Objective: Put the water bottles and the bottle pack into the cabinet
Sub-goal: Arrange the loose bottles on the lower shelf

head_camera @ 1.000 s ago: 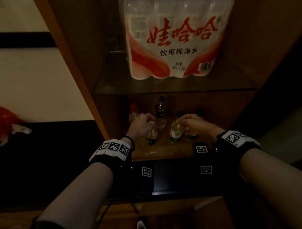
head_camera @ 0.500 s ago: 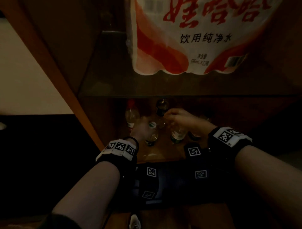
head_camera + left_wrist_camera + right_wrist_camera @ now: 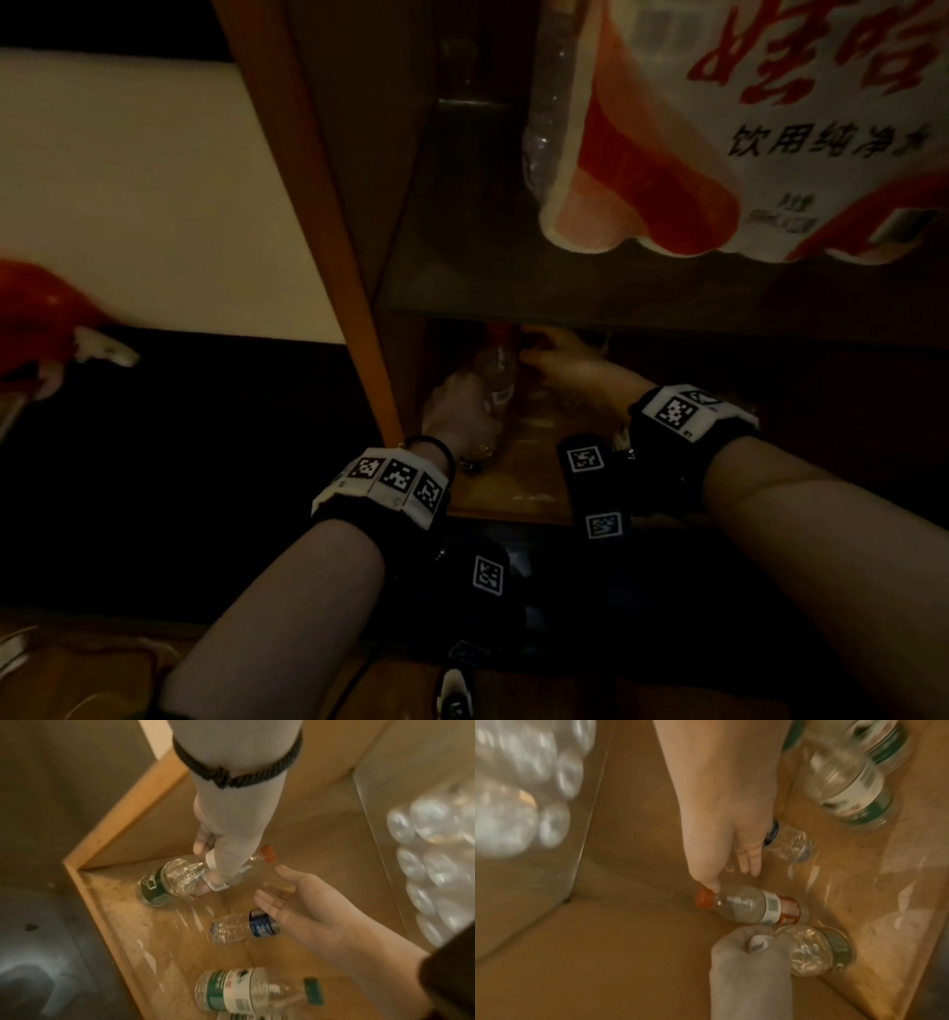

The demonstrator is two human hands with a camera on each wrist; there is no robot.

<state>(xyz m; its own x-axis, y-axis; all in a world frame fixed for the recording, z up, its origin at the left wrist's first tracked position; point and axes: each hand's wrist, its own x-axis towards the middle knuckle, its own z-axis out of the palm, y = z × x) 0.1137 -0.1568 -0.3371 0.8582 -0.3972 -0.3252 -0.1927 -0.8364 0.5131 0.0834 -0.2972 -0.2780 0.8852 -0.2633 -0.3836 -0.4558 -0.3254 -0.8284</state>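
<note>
Wrist bands with printed markers nearest the camera. Beyond them, left hand (image 3: 746, 959) curled round the white cap of a green-labelled water bottle (image 3: 818, 951), upright on the wooden floor of the cabinet (image 3: 133, 933)'s lower compartment. Just behind, red-capped bottle (image 3: 752, 905), thumb of the right hand (image 3: 721, 825) touching its cap, fingers straight, gripping nothing. Blue-labelled bottle (image 3: 246, 925) and green-and-white-labelled bottle (image 3: 236, 990) standing nearby. Above, on the glass shelf (image 3: 513, 288), shrink-wrapped bottle pack (image 3: 744, 118).

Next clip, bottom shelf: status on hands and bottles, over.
Left hand grips green-label bottle by its cap. Right hand open beside red-cap bottle. Bottle pack on upper shelf. Nothing blocking.
</note>
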